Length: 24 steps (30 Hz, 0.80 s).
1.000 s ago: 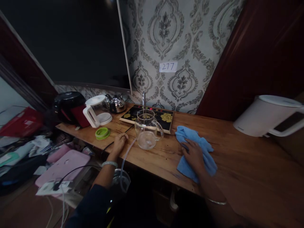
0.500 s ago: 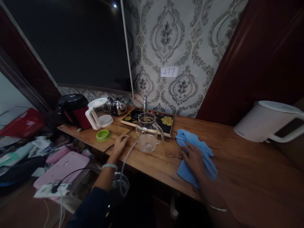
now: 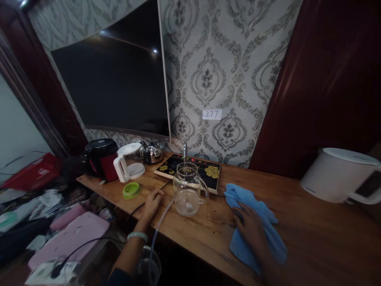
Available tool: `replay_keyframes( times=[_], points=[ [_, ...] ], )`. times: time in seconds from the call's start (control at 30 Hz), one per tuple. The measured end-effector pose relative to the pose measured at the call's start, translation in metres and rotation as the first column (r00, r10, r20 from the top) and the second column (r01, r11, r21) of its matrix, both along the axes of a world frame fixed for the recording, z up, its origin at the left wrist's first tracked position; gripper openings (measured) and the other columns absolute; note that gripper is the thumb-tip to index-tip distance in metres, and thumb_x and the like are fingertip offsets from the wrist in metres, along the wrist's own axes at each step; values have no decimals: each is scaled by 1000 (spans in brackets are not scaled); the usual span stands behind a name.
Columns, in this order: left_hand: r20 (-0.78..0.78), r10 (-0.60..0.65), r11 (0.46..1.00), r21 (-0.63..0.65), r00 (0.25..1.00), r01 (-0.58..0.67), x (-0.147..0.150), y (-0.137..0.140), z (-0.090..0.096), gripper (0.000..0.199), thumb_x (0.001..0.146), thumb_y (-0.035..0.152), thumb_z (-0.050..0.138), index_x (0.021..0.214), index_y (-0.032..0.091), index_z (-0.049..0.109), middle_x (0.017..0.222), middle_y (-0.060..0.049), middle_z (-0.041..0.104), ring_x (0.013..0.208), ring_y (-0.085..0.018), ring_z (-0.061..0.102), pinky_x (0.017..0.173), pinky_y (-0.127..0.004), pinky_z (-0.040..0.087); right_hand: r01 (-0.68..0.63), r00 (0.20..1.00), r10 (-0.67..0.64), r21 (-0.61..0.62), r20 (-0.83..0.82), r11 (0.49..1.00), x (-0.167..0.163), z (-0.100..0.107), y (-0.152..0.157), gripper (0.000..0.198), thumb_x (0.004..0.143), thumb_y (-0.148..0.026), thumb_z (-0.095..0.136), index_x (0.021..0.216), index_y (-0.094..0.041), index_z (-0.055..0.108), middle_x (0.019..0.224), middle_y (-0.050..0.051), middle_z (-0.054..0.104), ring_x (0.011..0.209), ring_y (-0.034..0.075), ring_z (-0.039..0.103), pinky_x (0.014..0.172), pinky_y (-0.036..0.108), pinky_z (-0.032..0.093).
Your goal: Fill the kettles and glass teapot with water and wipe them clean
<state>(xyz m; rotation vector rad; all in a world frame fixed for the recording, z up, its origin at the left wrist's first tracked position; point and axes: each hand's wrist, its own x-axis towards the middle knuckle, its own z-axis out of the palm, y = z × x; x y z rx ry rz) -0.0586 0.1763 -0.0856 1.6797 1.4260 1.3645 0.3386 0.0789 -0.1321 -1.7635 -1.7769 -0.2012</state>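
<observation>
Standing at the left end of the wood-grained desk [image 3: 312, 234] is a rounded kettle [image 3: 108, 167], red below and glossy black above. Touching or just beside it is a jug [image 3: 121, 169] with clear walls and white plastic lid, handle and base. In front lies a round lime-green lid [image 3: 131, 190]; behind, a mirror-bright metal teapot [image 3: 153, 154].

The left hand [image 3: 153, 203] rests palm down near the desk's front edge, fingers loosely bent, forearm slanting up from below; its grip cannot be told. A translucent flexible tube [image 3: 160, 222] curves over the edge just beside it.

The glass pot [image 3: 187, 198] stands upright mid-desk, clear and round-bellied, its looped handle to the right. Behind it sits a flat black hob [image 3: 212, 172] with yellow flower prints.

The right hand [image 3: 251, 226] lies over a crumpled, soft blue cloth [image 3: 238, 192], fingers extended; whether they pinch it cannot be told. Far right stands a smooth, tapered white kettle [image 3: 331, 174].
</observation>
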Motion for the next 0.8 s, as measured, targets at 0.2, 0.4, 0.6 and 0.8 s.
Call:
replay_keyframes(
  times=[0.2, 0.4, 0.6, 0.8],
  points=[
    [-40, -26, 999, -25, 999, 25, -2, -1, -2, 15, 64, 27, 46, 61, 21, 59, 56, 2, 54, 59, -17, 52, 63, -29, 43, 3, 1000, -4, -20, -24, 1000, 0, -1, 0, 37, 88, -27, 45, 108, -21, 76, 127, 11, 68, 120, 30, 58, 103, 49, 44],
    [-67, -13, 1000, -4, 998, 13, -4, 0, -1, 17, 63, 29, 47, 61, 21, 61, 62, -1, 62, 66, -20, 57, 69, -32, 45, -9, 999, 8, -18, -47, 1000, -1, -2, 1, 36, 88, -27, 46, 106, -20, 76, 128, 12, 68, 121, 31, 58, 103, 50, 43],
    [-10, 10, 1000, -14, 1000, -10, -3, 1, -3, 22, 68, 38, 54, 71, 20, 66, 71, -3, 67, 73, -23, 62, 73, -34, 49, -5, 1000, 5, -16, -21, 1000, 0, -1, 2, 38, 89, -27, 44, 107, -19, 76, 127, 12, 68, 120, 31, 59, 103, 49, 44],
    [36, -4, 1000, -9, 999, 4, -1, -1, -5, 22, 70, 40, 58, 71, 19, 64, 75, -4, 68, 77, -23, 62, 74, -33, 49, -4, 1000, 4, -17, -20, 1000, 1, 1, 0, 38, 89, -28, 44, 107, -19, 76, 126, 13, 68, 119, 31, 60, 103, 50, 45]
  ],
)
